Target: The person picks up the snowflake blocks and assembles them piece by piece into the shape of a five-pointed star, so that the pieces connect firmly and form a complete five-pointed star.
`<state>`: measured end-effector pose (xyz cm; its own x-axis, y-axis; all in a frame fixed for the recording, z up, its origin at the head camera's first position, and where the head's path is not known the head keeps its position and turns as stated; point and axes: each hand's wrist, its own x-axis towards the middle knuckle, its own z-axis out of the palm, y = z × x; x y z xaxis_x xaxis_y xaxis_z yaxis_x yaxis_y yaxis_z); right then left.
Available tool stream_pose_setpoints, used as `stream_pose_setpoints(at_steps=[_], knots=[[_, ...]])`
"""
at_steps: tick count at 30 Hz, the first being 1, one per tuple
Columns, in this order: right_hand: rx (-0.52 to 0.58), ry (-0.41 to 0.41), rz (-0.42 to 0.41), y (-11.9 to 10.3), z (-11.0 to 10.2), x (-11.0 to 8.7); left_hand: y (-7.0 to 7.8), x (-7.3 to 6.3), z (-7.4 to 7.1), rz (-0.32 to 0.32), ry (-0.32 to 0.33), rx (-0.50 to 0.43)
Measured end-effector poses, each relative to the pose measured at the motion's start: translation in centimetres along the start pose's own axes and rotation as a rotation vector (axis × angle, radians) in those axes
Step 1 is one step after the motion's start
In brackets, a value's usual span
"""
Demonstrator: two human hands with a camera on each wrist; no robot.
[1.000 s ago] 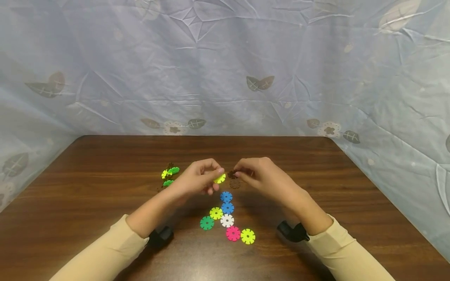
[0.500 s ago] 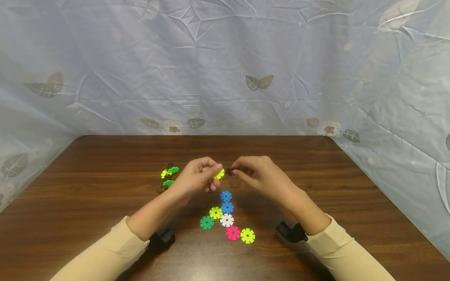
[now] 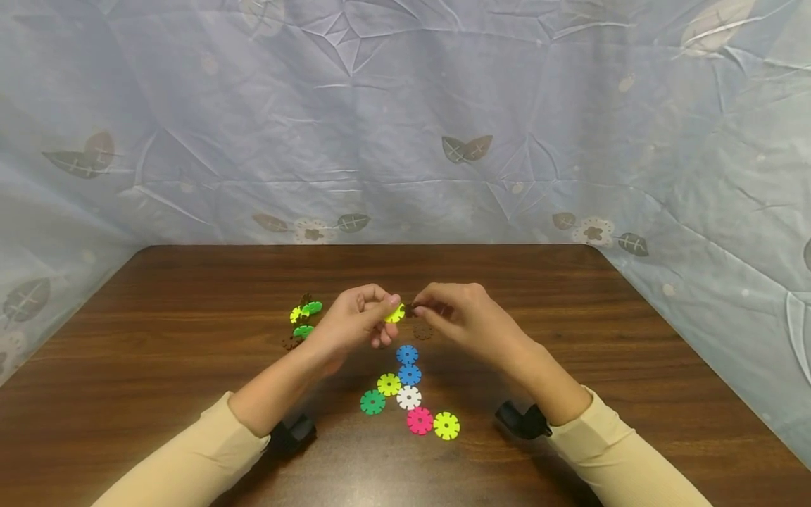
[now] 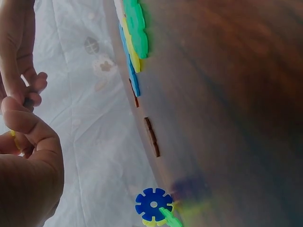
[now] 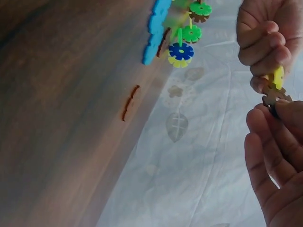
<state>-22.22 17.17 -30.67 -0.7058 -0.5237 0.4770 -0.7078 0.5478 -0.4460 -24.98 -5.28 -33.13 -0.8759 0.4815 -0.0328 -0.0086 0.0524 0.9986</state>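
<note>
My left hand [image 3: 357, 315] pinches a yellow notched disc [image 3: 396, 315] between thumb and fingers. A brown notched disc [image 5: 272, 97] sits in the pinch of my right hand [image 3: 469, 315]. Seen from the right wrist, the yellow disc stands at an angle to the brown one and their edges meet; whether the notches are engaged I cannot tell. Below the hands, several discs lie flat on the table: blue [image 3: 407, 354], white [image 3: 409, 398], green [image 3: 372, 402], pink [image 3: 420, 420] and yellow [image 3: 446, 425]. Another brown disc [image 3: 423, 329] lies just under the right hand.
Left of my left hand, a cluster of green, yellow and brown discs [image 3: 304, 310] lies on the wooden table [image 3: 222, 296]; the wrist views also show a dark blue disc [image 5: 181, 51] there. A patterned cloth [image 3: 405, 127] hangs behind the table.
My right hand has moved slightly left, bringing the brown disc up against the yellow one. The left hand has shifted a little and keeps its pinch. The discs on the table stay put.
</note>
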Motion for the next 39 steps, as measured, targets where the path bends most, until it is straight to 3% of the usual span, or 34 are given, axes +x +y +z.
stream_pose_setpoints(at_steps=[11,21,24,28,33,39], knots=[[0.15,0.079,0.034,0.1,0.9,0.0,1.1,-0.7,0.2,0.02,0.02,-0.036],[0.155,0.146,-0.051,-0.3,1.3,0.0,1.7,-1.1,0.3,0.006,0.002,-0.074],[0.165,0.137,-0.043,-0.2,1.2,0.0,1.8,-1.2,0.2,-0.017,0.003,-0.041],[0.188,0.131,-0.033,0.1,0.9,0.2,2.0,-1.4,0.0,-0.028,-0.008,0.076],[0.244,0.125,0.027,0.9,0.8,0.0,2.0,-1.5,-0.4,-0.016,-0.052,0.174],[0.223,0.083,0.175,1.8,0.4,-0.2,2.0,-1.2,-0.6,-0.024,-0.035,0.151]])
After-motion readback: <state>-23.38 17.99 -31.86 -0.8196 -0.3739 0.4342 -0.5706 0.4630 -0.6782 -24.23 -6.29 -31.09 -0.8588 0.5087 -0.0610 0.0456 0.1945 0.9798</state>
